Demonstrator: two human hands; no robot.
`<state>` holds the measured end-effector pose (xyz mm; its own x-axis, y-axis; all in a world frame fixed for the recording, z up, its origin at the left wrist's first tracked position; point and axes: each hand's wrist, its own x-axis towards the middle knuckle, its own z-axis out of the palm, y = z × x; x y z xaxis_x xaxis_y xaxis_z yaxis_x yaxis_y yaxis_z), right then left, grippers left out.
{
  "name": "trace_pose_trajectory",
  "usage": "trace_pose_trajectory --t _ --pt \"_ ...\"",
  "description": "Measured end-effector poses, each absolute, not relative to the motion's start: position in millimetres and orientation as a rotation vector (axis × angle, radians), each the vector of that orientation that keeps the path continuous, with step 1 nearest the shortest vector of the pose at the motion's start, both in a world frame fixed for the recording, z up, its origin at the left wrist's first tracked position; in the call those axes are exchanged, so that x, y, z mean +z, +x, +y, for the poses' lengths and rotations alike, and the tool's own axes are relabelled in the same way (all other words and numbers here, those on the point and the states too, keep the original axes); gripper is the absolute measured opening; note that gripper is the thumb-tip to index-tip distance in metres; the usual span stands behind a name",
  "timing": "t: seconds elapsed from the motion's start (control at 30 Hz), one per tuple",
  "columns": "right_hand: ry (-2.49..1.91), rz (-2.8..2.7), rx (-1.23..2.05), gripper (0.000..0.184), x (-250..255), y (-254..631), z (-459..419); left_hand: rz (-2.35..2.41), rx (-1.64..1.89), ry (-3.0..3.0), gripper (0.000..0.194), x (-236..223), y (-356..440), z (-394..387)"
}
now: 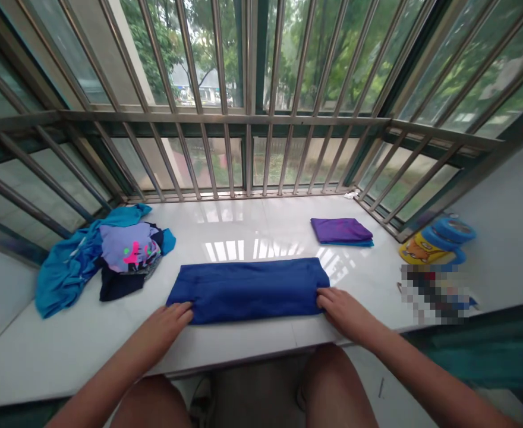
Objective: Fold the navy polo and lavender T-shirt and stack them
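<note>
A dark blue piece of cloth (252,291), folded into a long flat strip, lies across the white sill near its front edge. What kind of garment it is, I cannot tell. At its left end, my left hand (175,318) is closed on the lower corner with bent fingers. My right hand (339,306) pinches the right end between thumb and fingers. Both thumbs are partly hidden. Beyond the strip, to the right, rests a folded purple cloth (342,230) with a blue layer beneath it.
Crumpled clothes (72,258) in blue, lilac and black are heaped at the left. A yellow and blue bottle (435,241) stands at the right wall, near a blurred-out object (437,294). Metal bars (226,119) line the window behind the white sill (243,223).
</note>
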<state>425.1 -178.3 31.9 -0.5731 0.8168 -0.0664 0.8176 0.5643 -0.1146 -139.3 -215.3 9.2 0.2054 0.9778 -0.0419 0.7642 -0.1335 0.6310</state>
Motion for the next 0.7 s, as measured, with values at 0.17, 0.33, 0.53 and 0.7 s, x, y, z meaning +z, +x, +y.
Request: trace_pose_trajectory --t 0.17,0.33,0.53,0.7 --pt "1.71 2.759 -0.301 0.045 16 430 -223 1.703 0.579 1.824 0.044 -8 -154 -266" --pt "1.808 2.835 -0.278 0.049 32 402 -172 1.812 0.619 2.024 0.054 15 -143 -199" --pt "1.719 2.649 -0.233 0.05 41 390 -129 1.88 0.247 2.006 0.06 17 -146 -134" --pt "1.738 2.708 -0.202 0.021 67 409 -147 1.759 0.428 1.944 0.04 39 -159 -156"
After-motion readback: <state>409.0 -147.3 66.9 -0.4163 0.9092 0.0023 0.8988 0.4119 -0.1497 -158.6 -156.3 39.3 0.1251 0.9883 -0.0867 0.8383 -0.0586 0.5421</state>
